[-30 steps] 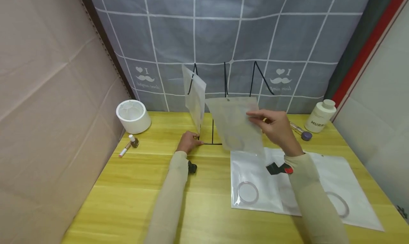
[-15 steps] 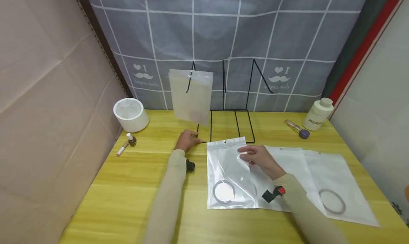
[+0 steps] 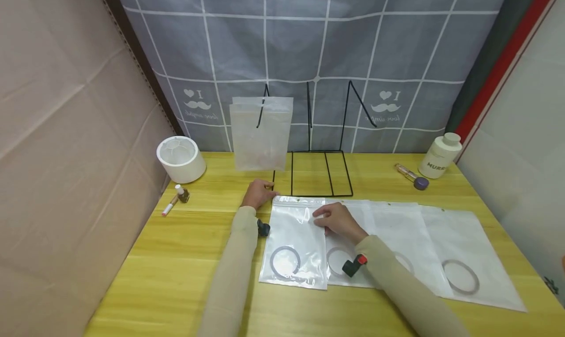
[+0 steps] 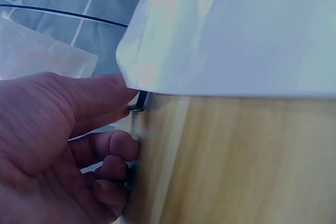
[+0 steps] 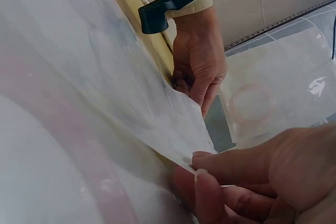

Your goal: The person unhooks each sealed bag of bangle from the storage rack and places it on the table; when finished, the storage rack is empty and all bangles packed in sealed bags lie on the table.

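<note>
On the table, a zip bag (image 3: 293, 229) with a ring shape showing near its bottom lies at the left end of a row of similar bags. My right hand (image 3: 340, 221) pinches its right edge between thumb and fingers, as the right wrist view shows closely. My left hand (image 3: 258, 194) holds the front left corner of a black wire rack (image 3: 347, 173); in the left wrist view the thumb and curled fingers are around the wire end (image 4: 140, 100). The bag's top corner overlaps that thumb. Another bag (image 3: 260, 145) hangs from the rack's left hook.
More bags (image 3: 459, 239) lie overlapping to the right. At the left stand a white round container (image 3: 181, 159) and a small bottle (image 3: 182, 194) beside a thin tube (image 3: 169, 207). A white jar (image 3: 440, 155) and a purple-capped tube (image 3: 412, 176) are at the back right.
My right hand has brought the raised bag down and left onto the table. The hanging bag has swung from edge-on to face forward. My left hand stays at the rack.
</note>
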`<state>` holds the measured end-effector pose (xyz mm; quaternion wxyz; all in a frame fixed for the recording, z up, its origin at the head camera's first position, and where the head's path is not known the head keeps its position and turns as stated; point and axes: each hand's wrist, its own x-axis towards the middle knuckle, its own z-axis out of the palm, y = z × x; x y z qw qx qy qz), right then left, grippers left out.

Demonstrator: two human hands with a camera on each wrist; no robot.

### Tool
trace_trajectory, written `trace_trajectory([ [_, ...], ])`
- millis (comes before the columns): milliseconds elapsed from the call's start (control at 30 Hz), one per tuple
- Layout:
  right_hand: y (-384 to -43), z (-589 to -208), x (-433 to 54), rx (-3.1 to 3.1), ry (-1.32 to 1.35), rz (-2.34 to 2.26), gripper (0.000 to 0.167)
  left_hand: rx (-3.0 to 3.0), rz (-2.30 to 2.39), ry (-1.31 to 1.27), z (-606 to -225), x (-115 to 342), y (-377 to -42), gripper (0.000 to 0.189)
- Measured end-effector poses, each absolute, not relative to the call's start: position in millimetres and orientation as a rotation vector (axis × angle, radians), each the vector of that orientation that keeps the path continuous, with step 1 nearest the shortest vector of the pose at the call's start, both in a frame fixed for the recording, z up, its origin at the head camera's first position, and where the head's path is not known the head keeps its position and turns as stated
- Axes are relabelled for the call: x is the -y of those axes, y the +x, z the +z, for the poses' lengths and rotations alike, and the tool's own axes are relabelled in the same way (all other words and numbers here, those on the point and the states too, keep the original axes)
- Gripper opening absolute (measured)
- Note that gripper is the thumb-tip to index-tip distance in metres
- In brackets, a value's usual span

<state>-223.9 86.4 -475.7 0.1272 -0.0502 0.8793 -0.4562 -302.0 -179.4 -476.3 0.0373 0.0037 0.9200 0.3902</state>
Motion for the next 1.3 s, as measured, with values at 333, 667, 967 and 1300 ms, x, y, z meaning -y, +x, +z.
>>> trace_trajectory([
  [333, -223, -472, -88, -2.581, -0.229, -1.219, 0.02, -2.813, 1.223, 0.014, -477, 181, -302, 0.044],
  [667, -224, -475, -88, -2.521, -0.211, -1.255, 0.02, -2.788, 1.239, -0.007, -475, 182, -301, 0.047],
  [967, -226, -481, -80, -2.603, -0.285, -1.239, 0.018, -2.815, 1.233, 0.001, -479, 183, -303, 0.046],
  [1300, -252, -472, -125, -2.803, -0.232, -1.16, 0.03, -2.81, 1.212, 0.007, -481, 182, -308, 0.046],
])
